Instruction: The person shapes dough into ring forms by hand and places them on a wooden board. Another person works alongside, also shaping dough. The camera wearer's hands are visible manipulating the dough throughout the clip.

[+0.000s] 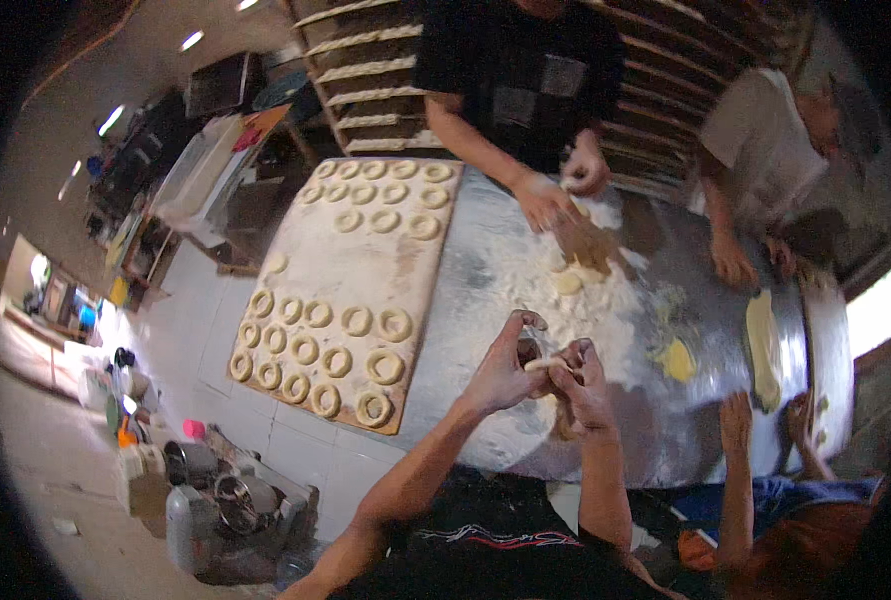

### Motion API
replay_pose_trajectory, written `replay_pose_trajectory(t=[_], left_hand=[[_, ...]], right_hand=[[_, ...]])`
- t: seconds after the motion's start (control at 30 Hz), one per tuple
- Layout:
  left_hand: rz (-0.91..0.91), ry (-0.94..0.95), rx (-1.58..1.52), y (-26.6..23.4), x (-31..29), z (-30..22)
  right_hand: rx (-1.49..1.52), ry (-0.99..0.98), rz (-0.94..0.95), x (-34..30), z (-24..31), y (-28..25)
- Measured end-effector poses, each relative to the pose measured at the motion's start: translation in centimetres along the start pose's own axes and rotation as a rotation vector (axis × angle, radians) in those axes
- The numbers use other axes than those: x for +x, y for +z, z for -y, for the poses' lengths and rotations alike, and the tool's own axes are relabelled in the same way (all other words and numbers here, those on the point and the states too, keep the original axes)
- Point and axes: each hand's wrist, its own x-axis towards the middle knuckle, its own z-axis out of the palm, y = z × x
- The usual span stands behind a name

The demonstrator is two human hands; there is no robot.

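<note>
A small pale piece of dough (539, 367) is pinched between my two hands above the floured metal table. My left hand (501, 372) grips its left side with the fingers curled. My right hand (588, 392) closes on the other side, and part of the dough is hidden behind the fingers. Beyond my hands, flattened dough pieces (568, 283) lie in loose flour. To the left, a wooden board (351, 265) carries rows of dough rings (306, 350) at its near and far ends, with a bare floured stretch between them.
Across the metal table (466, 270), a person's hands (551, 200) work in the flour. Another person stands at the far right by a long dough strip (763, 350); more hands (736, 425) reach in at near right. Yellow dough (678, 360) lies right. Racks (371, 70) stand behind.
</note>
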Motion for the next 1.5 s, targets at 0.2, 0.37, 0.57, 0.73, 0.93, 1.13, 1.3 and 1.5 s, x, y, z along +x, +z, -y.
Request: replay_pose_trajectory(t=[0.2, 0.37, 0.57, 0.73, 0.93, 1.13, 1.3, 1.5], left_hand=[[-0.195, 0.463, 0.701, -5.1, 1.5, -0.7], [0.283, 0.034, 0.160, -10.9, 2.5, 1.1], [-0.186, -0.129, -0.224, -10.1, 1.8, 2.2], [-0.550, -0.044, -0.327, -6.7, 0.8, 4.7], [-0.755, 0.659, 0.279, -2.7, -0.7, 5.7], [-0.661, 0.601, 0.246, -1.9, -3.0, 4.5], [-0.779, 0.357, -0.064, -4.0, -2.9, 3.8], [-0.588, 0.845, 0.425, -9.3, -1.6, 3.2]], right_hand=[[-0.972, -0.441, -0.025, 3.1, -2.5, 3.8], [-0.919, -0.039, -0.182, 7.2, -3.8, 6.0], [-1.078, -0.130, 0.050, 6.2, -4.9, 7.1], [-0.014, 0.008, 0.155, 3.3, -5.8, 6.7], [0.164, -0.026, 0.231, 1.6, -5.1, 4.5], [0.157, 0.180, 0.130, 0.4, -5.6, 4.0], [0.153, 0.210, 0.240, 2.2, -5.6, 6.3], [0.133, 0.017, 0.499, 5.6, -7.1, 11.0]])
